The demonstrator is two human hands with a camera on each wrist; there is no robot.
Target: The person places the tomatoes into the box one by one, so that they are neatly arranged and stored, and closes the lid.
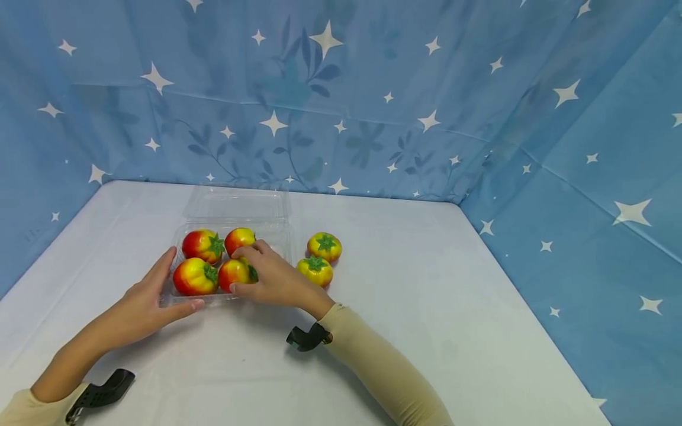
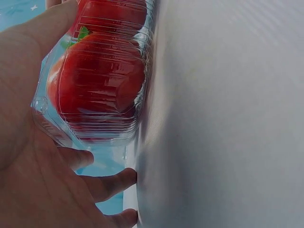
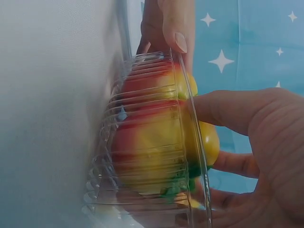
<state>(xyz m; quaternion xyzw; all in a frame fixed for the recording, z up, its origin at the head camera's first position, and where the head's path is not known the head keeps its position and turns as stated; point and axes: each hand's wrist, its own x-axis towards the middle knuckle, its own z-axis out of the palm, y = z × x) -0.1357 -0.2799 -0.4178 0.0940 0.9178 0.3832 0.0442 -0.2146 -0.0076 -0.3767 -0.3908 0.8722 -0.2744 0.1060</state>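
Note:
A clear plastic clamshell box (image 1: 273,234) lies on the table with its lid (image 1: 237,204) folded back. Several red-and-yellow fruits with green leafy caps sit inside, among them the front-left fruit (image 1: 193,278) and the back-left fruit (image 1: 201,245). My right hand (image 1: 277,278) holds the front-right fruit (image 3: 147,142) inside the box, thumb in front and fingers behind. At the box's near-left corner, my left hand (image 1: 140,307) rests against it, thumb along the front and fingers spread by the left side (image 2: 42,142).
Two more fruits stand right of the box: a yellow one (image 1: 315,271) nearer and another (image 1: 324,246) behind it. A white cloth (image 1: 426,307) covers the table. Blue star-patterned curtains (image 1: 330,118) border the back and sides.

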